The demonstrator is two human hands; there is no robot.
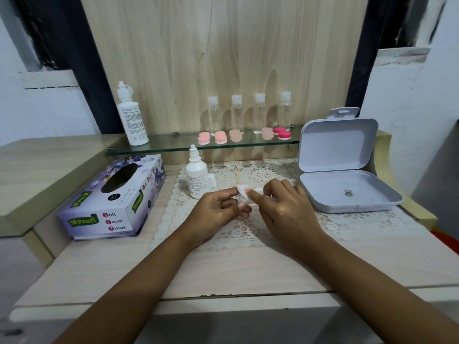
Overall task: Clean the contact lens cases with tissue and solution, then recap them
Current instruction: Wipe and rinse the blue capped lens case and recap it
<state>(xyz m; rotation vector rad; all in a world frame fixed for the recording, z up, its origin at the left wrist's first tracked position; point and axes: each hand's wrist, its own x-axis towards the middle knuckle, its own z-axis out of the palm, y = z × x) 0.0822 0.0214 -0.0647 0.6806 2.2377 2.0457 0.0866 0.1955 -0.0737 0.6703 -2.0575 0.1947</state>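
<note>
Wiping step, by the look of it: left hand (218, 207) and right hand (285, 202) pinch a tissue (243, 194) between fingers (255, 194); any case inside hidden. Next likely calls for recapping. Behind fingers: solution (196, 175), its cap (211, 181); farther back, cases (244, 136) on shelf (173, 146). Tissue box (111, 209) left, grey box (347, 192) right. Nothing blocking.

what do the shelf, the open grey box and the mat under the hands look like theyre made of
Shelf: clear glass, glossy; you see through it and its edge is greenish.
Grey box: likely moulded plastic, matte and faintly speckled, with a hang tab on the lid.
Mat: white openwork lace pattern; crochet or vinyl, cannot tell which.
</note>
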